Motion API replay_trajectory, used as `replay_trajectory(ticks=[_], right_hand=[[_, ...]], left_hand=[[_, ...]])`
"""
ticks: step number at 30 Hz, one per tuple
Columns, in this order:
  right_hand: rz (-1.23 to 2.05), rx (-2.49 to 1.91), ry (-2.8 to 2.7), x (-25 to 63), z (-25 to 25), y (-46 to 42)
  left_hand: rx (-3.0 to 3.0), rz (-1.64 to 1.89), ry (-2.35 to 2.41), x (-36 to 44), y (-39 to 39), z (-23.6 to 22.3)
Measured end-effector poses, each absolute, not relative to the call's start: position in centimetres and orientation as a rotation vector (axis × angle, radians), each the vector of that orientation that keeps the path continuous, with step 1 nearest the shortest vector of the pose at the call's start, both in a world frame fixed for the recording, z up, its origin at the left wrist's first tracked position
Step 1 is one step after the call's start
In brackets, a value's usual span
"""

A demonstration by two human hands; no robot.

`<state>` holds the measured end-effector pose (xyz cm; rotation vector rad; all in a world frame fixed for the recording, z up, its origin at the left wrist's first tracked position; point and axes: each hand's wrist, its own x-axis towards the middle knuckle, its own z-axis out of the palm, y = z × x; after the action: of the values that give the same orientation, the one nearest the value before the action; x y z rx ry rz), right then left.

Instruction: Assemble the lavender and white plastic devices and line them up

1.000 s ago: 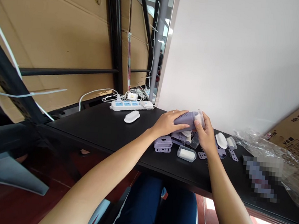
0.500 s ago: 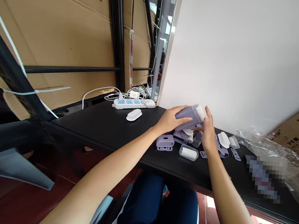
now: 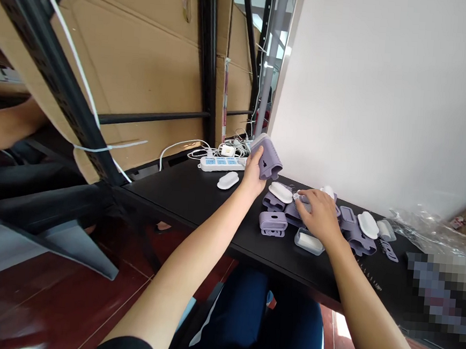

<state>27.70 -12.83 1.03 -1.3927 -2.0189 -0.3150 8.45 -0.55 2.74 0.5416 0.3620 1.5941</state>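
My left hand (image 3: 254, 172) is closed around a purple plastic housing (image 3: 269, 160), raised above the table and tilted, its notched open end towards the lower right. My right hand (image 3: 319, 212) reaches into the pile of parts, thumb apart from the fingers, over a small greyish piece (image 3: 304, 199) that is partly hidden. Close to its fingertips lies a white oval cap (image 3: 280, 192) on purple pieces. A purple bracket (image 3: 273, 220) sits at the pile's near left. A translucent tray with a white block (image 3: 309, 242) lies just below my right hand.
A white power strip (image 3: 222, 164) with tangled cables stands at the back left, a white oval cap (image 3: 228, 180) before it. More purple parts (image 3: 360, 242) and another white cap (image 3: 368, 225) lie right, beside clear plastic wrap (image 3: 434, 229). Another person's arm (image 3: 11, 125) shows far left.
My left hand has swung the purple housing left and turned it so its open end shows. My right hand has left the housing and come down to the parts. The view has shifted.
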Motion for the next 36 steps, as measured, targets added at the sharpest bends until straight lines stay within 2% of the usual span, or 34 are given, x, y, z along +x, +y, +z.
replay_trajectory(ticks=[4,11,14,18,24,29,36], right_hand=[[-0.464,-1.402,-2.109,23.9,1.5,-11.5],[-0.576,-1.584,-2.436,12.4,2.3,-7.8],[-0.49,-1.701,-2.459,8.1,2.4,-5.8],[-0.136,-1.883,-2.48,4.8,1.7,-4.2],[-0.081,-1.847,-2.505,5.7,0.3,-3.5],[-0.033,-1.794,-2.392,9.3,1.9,-3.7],[0.195,-1.323,-1.77,15.4,4.7,-5.8]], left_hand=[[0.344,1.624,0.262,6.2,0.6,3.6],[0.178,1.991,0.153,-2.7,4.1,3.9],[0.091,1.953,0.17,-4.2,5.0,2.7],[0.011,1.919,0.141,-3.8,5.1,2.0],[0.085,1.91,0.081,-2.7,4.3,2.3],[0.224,1.872,0.106,-2.4,4.0,1.9],[0.422,1.692,0.114,1.4,1.9,2.8]])
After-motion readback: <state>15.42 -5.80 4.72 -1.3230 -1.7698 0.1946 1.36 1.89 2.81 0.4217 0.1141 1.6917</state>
